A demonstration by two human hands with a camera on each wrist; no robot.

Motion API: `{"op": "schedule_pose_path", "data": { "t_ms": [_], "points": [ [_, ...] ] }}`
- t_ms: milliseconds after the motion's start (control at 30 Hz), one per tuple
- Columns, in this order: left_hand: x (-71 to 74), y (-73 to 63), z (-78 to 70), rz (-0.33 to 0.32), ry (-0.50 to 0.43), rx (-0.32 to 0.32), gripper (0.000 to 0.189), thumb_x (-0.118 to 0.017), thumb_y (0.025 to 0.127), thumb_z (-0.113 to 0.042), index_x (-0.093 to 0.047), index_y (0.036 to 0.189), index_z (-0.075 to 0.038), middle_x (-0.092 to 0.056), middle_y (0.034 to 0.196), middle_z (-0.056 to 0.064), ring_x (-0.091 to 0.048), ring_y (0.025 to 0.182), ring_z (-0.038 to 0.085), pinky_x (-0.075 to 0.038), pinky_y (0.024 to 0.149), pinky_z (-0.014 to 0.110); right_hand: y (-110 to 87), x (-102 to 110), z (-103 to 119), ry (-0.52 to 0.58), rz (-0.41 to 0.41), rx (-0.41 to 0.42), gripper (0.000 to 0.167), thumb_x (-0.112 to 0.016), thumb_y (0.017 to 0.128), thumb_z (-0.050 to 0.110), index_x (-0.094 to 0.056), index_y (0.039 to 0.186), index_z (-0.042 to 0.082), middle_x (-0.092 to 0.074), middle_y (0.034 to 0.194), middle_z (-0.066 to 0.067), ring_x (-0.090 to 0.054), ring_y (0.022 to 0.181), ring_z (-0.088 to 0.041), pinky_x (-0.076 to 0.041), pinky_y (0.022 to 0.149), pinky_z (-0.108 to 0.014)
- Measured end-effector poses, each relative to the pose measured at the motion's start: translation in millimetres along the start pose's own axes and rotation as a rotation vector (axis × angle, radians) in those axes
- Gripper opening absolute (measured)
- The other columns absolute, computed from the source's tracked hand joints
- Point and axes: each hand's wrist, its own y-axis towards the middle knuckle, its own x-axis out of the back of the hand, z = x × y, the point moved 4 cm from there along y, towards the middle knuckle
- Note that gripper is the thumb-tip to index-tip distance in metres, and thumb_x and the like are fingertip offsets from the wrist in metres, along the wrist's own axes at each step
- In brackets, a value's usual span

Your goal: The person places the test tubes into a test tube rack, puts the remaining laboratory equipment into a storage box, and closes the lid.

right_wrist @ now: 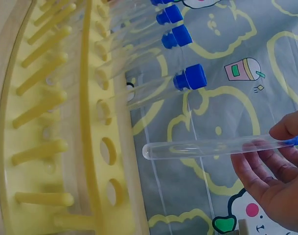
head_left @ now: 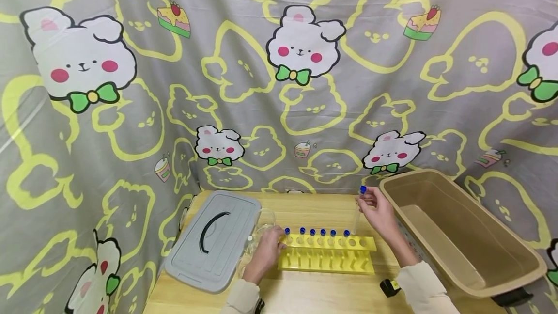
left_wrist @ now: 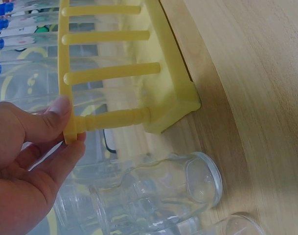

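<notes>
A yellow test tube rack [head_left: 324, 270] stands on the wooden table, with several clear, blue-capped test tubes [right_wrist: 156, 90] in its upper holes. My left hand [head_left: 267, 252] pinches the left end of the rack's upper plate between thumb and fingers, as the left wrist view shows closely. Up behind the rack's right end, my right hand [head_left: 378, 211] holds another clear test tube [right_wrist: 197, 148] near its blue cap, thumb on one side and fingers on the other. In the right wrist view, its rounded end points toward the rack, apart from two bare holes at that end.
Clear glass vessels [left_wrist: 153, 191] stand close beside the left hand. Further left lies a grey lid [head_left: 231, 236] with a black handle. A deep brown bin [head_left: 462, 236] occupies the right side, and a small black object [head_left: 388, 288] lies near the right sleeve. Patterned curtain [head_left: 244, 105] hangs behind.
</notes>
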Motion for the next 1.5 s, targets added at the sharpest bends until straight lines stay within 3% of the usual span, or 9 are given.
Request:
{"op": "schedule_pose_path", "data": {
  "t_ms": [167, 333, 533, 733, 867, 1067, 1167, 1500],
  "points": [
    [-0.2, 0.2, -0.1, 0.003, -0.002, 0.009, 0.025, -0.089, 0.07, 0.003, -0.074, 0.089, -0.002, -0.068, 0.086, 0.006, -0.066, 0.081, 0.022, -0.059, 0.073, 0.029, -13.9, 0.7, 3.3, 0.028, -0.003, 0.071, 0.029, -0.065, 0.1, 0.005, -0.055, 0.126, -0.004, -0.068, 0.113, -0.024, -0.068, 0.098, -0.025, -0.06, 0.077, -0.024],
    [-0.4, -0.1, -0.6, 0.016, -0.014, 0.019, 0.023, -0.088, 0.071, 0.003, -0.073, 0.088, -0.002, -0.068, 0.086, 0.007, -0.066, 0.081, 0.021, -0.059, 0.072, 0.029, -28.6, 3.8, 14.7, 0.09, -0.036, 0.081, 0.027, -0.063, 0.1, 0.0, -0.055, 0.124, -0.008, -0.068, 0.113, -0.029, -0.07, 0.096, -0.022, -0.062, 0.079, -0.031],
    [0.3, 0.3, -1.1, 0.02, -0.022, 0.022, 0.024, -0.088, 0.07, 0.005, -0.072, 0.087, -0.001, -0.068, 0.087, 0.006, -0.066, 0.081, 0.022, -0.058, 0.071, 0.029, -35.0, 6.6, -5.2, 0.133, -0.091, 0.082, 0.028, -0.065, 0.099, 0.002, -0.056, 0.124, -0.007, -0.069, 0.113, -0.027, -0.067, 0.094, -0.005, -0.06, 0.078, -0.022],
    [3.3, 1.0, -4.6, 0.007, -0.006, -0.004, 0.024, -0.088, 0.07, 0.003, -0.072, 0.087, -0.001, -0.066, 0.084, 0.005, -0.064, 0.079, 0.02, -0.057, 0.07, 0.028, -46.8, 9.2, -11.3, 0.065, -0.103, 0.055, 0.032, -0.065, 0.102, 0.012, -0.056, 0.127, -0.005, -0.068, 0.113, -0.022, -0.064, 0.096, 0.003, -0.056, 0.081, -0.014],
    [4.1, 1.1, -5.9, 0.004, 0.001, -0.013, 0.024, -0.089, 0.07, 0.003, -0.071, 0.085, -0.001, -0.065, 0.083, 0.005, -0.063, 0.078, 0.02, -0.057, 0.069, 0.028, -52.4, 7.6, -13.5, 0.079, -0.102, 0.06, 0.031, -0.066, 0.101, 0.01, -0.057, 0.126, -0.006, -0.068, 0.112, -0.022, -0.065, 0.098, 0.001, -0.057, 0.081, -0.015],
    [2.7, 0.6, -6.2, 0.012, 0.012, -0.001, 0.023, -0.089, 0.07, 0.002, -0.071, 0.086, -0.001, -0.065, 0.083, 0.006, -0.064, 0.078, 0.021, -0.058, 0.07, 0.029, -58.0, 4.4, -18.2, 0.081, -0.115, 0.133, 0.024, -0.068, 0.097, 0.0, -0.061, 0.119, -0.006, -0.072, 0.108, -0.021, -0.068, 0.098, -0.006, -0.057, 0.078, -0.016],
    [2.4, 0.7, -6.1, 0.012, 0.012, 0.001, 0.023, -0.089, 0.071, 0.002, -0.071, 0.086, -0.001, -0.066, 0.085, 0.006, -0.064, 0.08, 0.021, -0.058, 0.071, 0.029, -60.1, 2.7, -21.5, 0.091, -0.127, 0.155, 0.023, -0.07, 0.095, -0.003, -0.063, 0.116, -0.006, -0.073, 0.107, -0.021, -0.068, 0.097, -0.003, -0.057, 0.079, -0.016],
    [1.6, 0.4, -4.9, 0.0, -0.003, -0.008, 0.023, -0.088, 0.071, 0.002, -0.071, 0.086, -0.001, -0.067, 0.085, 0.006, -0.065, 0.08, 0.022, -0.058, 0.071, 0.028, -67.4, -4.8, -33.0, 0.124, -0.106, 0.141, 0.02, -0.072, 0.09, -0.009, -0.067, 0.109, -0.004, -0.071, 0.105, -0.022, -0.067, 0.096, -0.001, -0.058, 0.08, -0.018]
  ]
}}
